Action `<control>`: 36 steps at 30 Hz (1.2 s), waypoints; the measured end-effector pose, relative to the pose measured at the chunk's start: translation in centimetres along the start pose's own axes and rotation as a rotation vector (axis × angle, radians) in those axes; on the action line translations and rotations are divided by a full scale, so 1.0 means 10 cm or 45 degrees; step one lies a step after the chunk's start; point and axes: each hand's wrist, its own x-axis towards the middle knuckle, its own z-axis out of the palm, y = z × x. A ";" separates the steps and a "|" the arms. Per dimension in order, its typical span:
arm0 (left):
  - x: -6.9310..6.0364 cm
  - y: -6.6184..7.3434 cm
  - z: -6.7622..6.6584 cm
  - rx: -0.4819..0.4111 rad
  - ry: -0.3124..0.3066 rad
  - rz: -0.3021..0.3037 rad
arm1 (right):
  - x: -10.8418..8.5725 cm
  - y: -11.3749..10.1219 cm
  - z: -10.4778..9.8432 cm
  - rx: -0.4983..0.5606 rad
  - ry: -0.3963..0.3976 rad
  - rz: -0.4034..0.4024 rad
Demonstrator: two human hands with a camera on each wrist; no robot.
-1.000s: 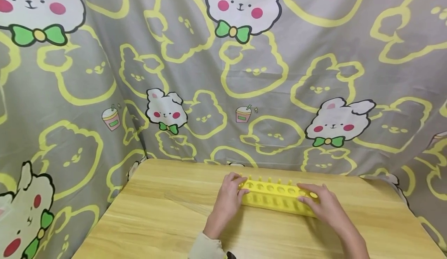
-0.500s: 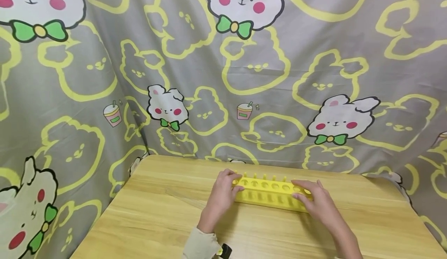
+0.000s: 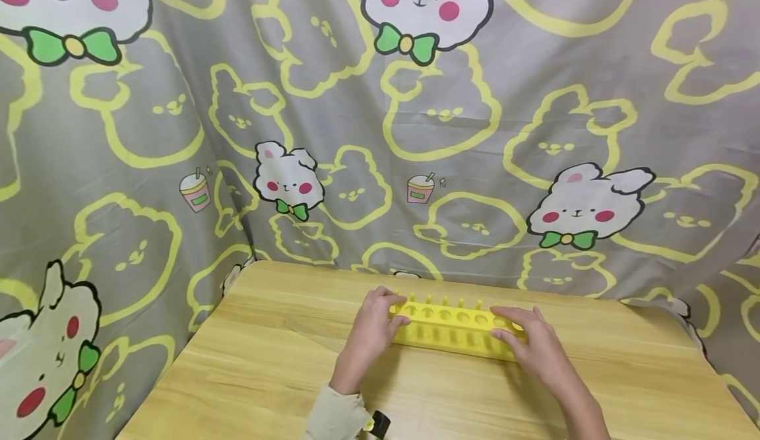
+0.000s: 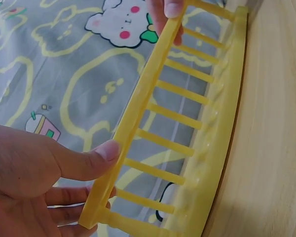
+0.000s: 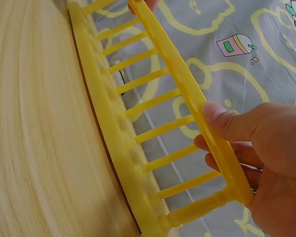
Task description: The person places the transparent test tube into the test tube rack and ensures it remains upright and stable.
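A yellow plastic test tube rack (image 3: 445,318) stands upright at the far middle of the table, with round holes along its top plate and a row of pegs behind. My left hand (image 3: 369,324) grips the top plate's left end; in the left wrist view the thumb of that hand (image 4: 44,168) lies on the plate with fingers beneath. At the right end my right hand (image 3: 537,344) pinches the same plate, its thumb above and fingers below in the right wrist view. I see no tubes in the holes. Whether the base fully touches the wood cannot be told.
A thin, clear rod-like thing (image 3: 315,334) lies on the wooden table (image 3: 237,374), left of the rack. Behind the table's back edge hangs a grey curtain (image 3: 356,117) with rabbit prints, and it also closes off both sides.
The rack has shifted a little to the left in the head view, both hands moving with it and keeping their hold. The camera view has tilted slightly too.
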 end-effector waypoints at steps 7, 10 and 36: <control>0.00 0.01 -0.01 0.006 0.016 0.001 | -0.01 0.01 0.02 0.019 0.023 -0.023; 0.00 -0.01 -0.02 -0.005 0.020 -0.004 | -0.01 0.00 0.04 0.025 0.028 -0.026; 0.03 -0.38 -0.38 -0.101 0.025 0.318 | -0.02 -0.04 0.09 0.007 0.035 0.008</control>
